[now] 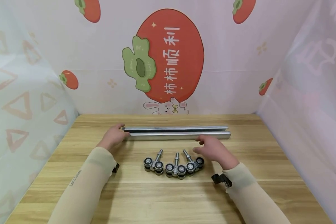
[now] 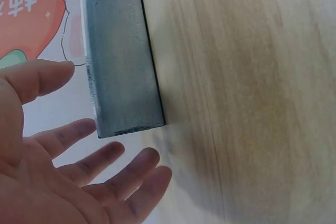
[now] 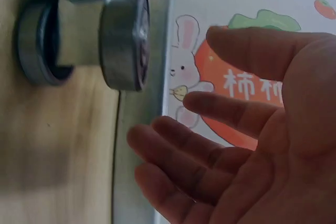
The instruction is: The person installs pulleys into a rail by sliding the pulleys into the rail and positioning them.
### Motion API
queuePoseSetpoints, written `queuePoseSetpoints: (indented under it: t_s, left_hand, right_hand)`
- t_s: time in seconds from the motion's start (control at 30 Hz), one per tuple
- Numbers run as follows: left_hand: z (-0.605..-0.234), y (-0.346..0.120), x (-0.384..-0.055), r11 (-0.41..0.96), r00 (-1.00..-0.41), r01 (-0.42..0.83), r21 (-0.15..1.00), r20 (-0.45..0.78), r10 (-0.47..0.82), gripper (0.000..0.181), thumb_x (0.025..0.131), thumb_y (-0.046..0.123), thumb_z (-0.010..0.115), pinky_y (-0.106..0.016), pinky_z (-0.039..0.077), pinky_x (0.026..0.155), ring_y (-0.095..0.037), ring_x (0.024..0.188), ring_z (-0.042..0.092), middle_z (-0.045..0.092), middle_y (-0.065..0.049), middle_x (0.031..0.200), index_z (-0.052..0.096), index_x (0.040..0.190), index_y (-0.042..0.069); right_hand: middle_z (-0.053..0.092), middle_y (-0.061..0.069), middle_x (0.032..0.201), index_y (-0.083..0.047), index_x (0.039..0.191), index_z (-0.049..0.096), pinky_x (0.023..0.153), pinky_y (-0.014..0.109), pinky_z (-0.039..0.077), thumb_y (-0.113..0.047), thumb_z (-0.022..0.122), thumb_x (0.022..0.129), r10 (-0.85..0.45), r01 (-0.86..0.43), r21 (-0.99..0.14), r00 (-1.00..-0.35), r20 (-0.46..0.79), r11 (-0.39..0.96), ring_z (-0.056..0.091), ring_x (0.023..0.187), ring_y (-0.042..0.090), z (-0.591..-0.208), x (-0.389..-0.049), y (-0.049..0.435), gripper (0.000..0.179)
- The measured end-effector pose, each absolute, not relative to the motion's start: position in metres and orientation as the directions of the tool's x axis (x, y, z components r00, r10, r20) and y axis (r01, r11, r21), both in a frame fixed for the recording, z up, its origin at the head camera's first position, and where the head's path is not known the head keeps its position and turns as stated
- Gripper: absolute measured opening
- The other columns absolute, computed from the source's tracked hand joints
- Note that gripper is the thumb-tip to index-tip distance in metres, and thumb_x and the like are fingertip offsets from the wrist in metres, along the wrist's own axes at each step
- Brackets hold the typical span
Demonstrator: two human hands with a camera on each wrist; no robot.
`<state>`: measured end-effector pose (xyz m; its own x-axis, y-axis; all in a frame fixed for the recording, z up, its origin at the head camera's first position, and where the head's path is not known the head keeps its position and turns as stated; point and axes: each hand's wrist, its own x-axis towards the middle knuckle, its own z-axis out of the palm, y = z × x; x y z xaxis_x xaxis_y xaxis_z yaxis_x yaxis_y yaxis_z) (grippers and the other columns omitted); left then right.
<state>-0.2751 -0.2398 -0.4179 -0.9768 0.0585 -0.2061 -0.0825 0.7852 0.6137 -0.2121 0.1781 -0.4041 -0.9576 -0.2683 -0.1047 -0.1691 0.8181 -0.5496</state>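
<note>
A long silver metal rail (image 1: 179, 136) with an open slot along its top lies across the wooden table. At its left end is my left hand (image 1: 114, 136), thumb and fingers spread around the end; in the left wrist view the fingers (image 2: 142, 171) reach just past the rail's end (image 2: 123, 114). My right hand (image 1: 212, 148) hovers by the front of the rail, right of its middle, with relaxed fingers (image 3: 184, 166) and nothing in its grasp. Three roller hangers, the left one (image 1: 153, 163), the middle one (image 1: 175, 168) and the right one (image 1: 194, 163), sit in front of the rail, threaded bolts pointing away from me.
The wooden table (image 1: 145, 202) is bounded by a printed cloth backdrop (image 1: 100, 56) behind and cloth walls on both sides. Black straps with small mounts (image 1: 222, 179) sit at the wrists of the beige sleeves (image 1: 84, 183).
</note>
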Motion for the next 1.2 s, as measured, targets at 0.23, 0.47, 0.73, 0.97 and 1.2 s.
queuePoseSetpoints:
  t_s: [0.23,0.47,0.73,0.97,1.2]
  left_hand:
    - [-0.422,-0.24,-0.281,0.811,-0.982,-0.043,0.583,-0.175,0.073,0.068,0.096,0.031,0.06,-0.058,0.029,0.109,-0.047,0.134,0.037,0.041,-0.03,0.147,0.035,0.151,-0.003]
    - [-0.423,-0.241,-0.285,0.806,-0.976,-0.048,0.589,-0.197,0.087,0.069,0.097,0.029,0.062,-0.059,0.028,0.109,-0.046,0.135,0.035,0.038,-0.029,0.149,0.035,0.151,-0.003]
    - [-0.422,-0.237,-0.286,0.82,-0.973,-0.047,0.571,-0.213,0.093,0.068,0.097,0.032,0.061,-0.06,0.026,0.11,-0.047,0.137,0.032,0.037,-0.029,0.15,0.037,0.149,-0.005]
    - [-0.425,-0.234,-0.286,0.825,-0.974,-0.064,0.561,-0.215,0.07,0.067,0.098,0.035,0.061,-0.059,0.026,0.11,-0.046,0.137,0.033,0.038,-0.029,0.15,0.038,0.149,-0.003]
    - [-0.418,-0.23,-0.288,0.818,-0.97,-0.112,0.564,-0.242,0.034,0.067,0.097,0.033,0.063,-0.058,0.028,0.11,-0.045,0.134,0.037,0.04,-0.029,0.148,0.039,0.148,-0.002]
  right_hand:
    - [0.061,0.023,0.123,-0.001,0.142,0.05,0.084,0.046,0.052,-0.027,0.075,0.088,-0.313,-0.116,-0.653,-0.93,-0.193,0.748,0.06,0.107,0.032,-0.416,-0.219,0.171,0.066]
    - [0.065,0.015,0.113,-0.002,0.138,0.054,0.076,0.041,0.053,-0.026,0.078,0.086,-0.33,-0.099,-0.633,-0.908,-0.258,0.768,0.061,0.095,0.024,-0.424,-0.224,0.162,0.061]
    - [0.066,0.008,0.108,-0.002,0.132,0.059,0.078,0.041,0.053,-0.023,0.077,0.087,-0.355,-0.086,-0.636,-0.883,-0.307,0.766,0.063,0.09,0.02,-0.429,-0.225,0.154,0.053]
    - [0.066,0.001,0.093,0.0,0.127,0.061,0.076,0.037,0.051,-0.015,0.077,0.087,-0.395,-0.14,-0.629,-0.874,-0.285,0.764,0.061,0.082,0.015,-0.431,-0.226,0.147,0.046]
    - [0.065,0.0,0.09,-0.002,0.12,0.066,0.075,0.034,0.05,-0.011,0.077,0.086,-0.41,-0.18,-0.612,-0.874,-0.259,0.77,0.059,0.08,0.014,-0.432,-0.227,0.143,0.037]
